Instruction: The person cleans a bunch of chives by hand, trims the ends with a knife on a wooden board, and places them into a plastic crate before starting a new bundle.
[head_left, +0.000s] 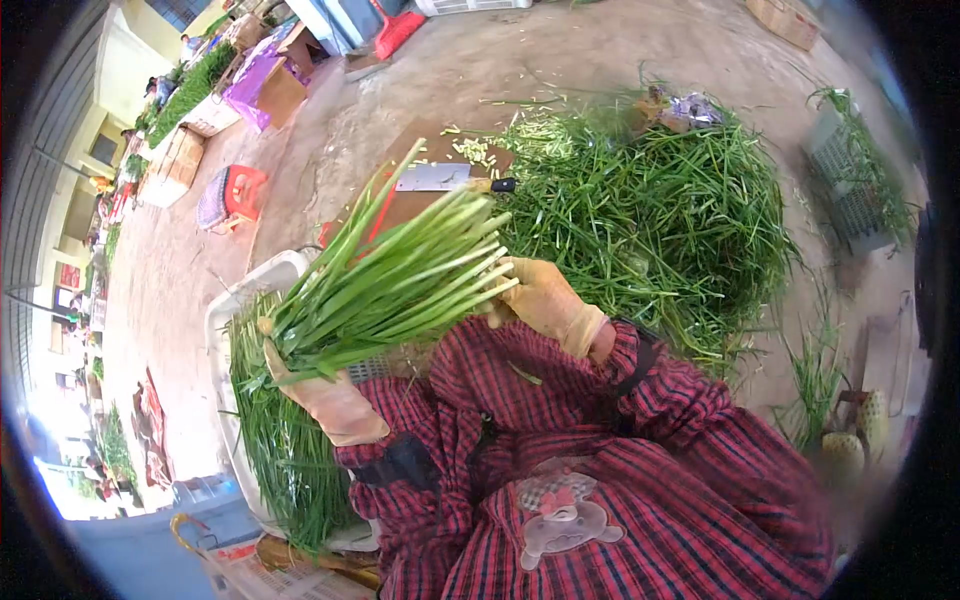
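We hold a bundle of green chives (390,285) across our lap — the left hand (320,395) grips the leafy end from below, fingers closed on the stalks, and the right hand (540,300) clasps the cut pale ends. Just beneath, a white crate (245,295) holds more chives laid lengthwise. Beyond lie a cleaver (445,178) on a wooden board (420,205) and a loose chive heap (660,215) on the floor.

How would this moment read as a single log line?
left hand: gloved, grips leafy end of green chive bundle | right hand: gloved, holds cut stem ends | steel cleaver: lying on brown board | white crate: holds chives
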